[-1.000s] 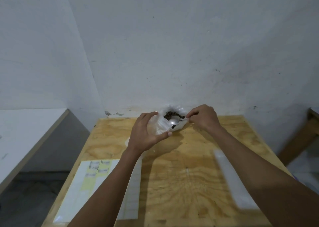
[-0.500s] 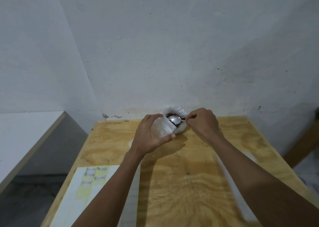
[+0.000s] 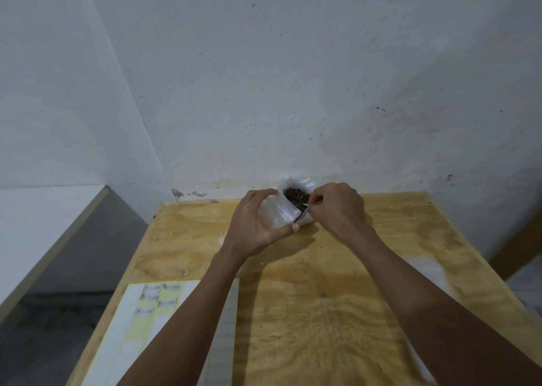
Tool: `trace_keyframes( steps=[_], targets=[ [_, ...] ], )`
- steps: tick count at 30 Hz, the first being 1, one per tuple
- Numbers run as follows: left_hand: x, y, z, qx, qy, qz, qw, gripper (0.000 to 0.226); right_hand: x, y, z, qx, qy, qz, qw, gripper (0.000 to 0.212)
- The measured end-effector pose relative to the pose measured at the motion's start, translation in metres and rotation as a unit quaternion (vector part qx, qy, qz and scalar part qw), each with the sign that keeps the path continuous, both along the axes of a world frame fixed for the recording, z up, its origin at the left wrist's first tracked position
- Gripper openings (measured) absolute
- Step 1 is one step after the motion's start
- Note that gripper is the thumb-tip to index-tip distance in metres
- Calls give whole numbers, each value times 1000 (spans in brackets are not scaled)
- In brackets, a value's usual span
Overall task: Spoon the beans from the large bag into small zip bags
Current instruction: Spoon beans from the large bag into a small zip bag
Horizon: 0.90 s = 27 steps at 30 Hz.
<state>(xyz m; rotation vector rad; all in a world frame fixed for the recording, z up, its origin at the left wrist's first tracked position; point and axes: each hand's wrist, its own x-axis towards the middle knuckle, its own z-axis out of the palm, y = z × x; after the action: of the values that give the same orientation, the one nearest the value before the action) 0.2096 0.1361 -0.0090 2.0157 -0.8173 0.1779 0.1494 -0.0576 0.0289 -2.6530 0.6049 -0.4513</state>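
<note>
A large clear bag (image 3: 305, 184) of dark beans (image 3: 295, 194) stands open at the far edge of the plywood table (image 3: 337, 297), against the wall. My left hand (image 3: 254, 224) grips a small clear zip bag (image 3: 277, 214) right in front of the large bag, thumb below and fingers above. My right hand (image 3: 337, 209) pinches the handle of a spoon (image 3: 302, 206) whose bowl dips between the two bags. The bowl is mostly hidden by plastic and beans.
A white and yellow label sheet (image 3: 152, 315) with several stickers lies at the table's near left corner. A pale strip (image 3: 431, 271) lies along the right side. A white shelf (image 3: 44, 218) stands to the left, beyond a gap.
The spoon's shiny bowl, plain to see before, has gone down into the beans by the small bag's mouth. Both hands have stayed at the bag.
</note>
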Motion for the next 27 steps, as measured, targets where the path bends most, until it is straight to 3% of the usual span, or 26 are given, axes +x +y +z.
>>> trace_keyframes(
  steps=[8, 22, 27],
  targets=[
    [0, 4, 0, 4, 5, -2, 1000, 85, 4, -9, 4, 223, -10, -40, 974, 17],
    [0, 8, 8, 50, -57, 20, 997, 93, -15, -20, 37, 240, -25, -5, 970, 31],
    [1, 3, 20, 33, -89, 27, 995, 86, -38, -15, 55, 216, -35, 31, 975, 7]
  ],
)
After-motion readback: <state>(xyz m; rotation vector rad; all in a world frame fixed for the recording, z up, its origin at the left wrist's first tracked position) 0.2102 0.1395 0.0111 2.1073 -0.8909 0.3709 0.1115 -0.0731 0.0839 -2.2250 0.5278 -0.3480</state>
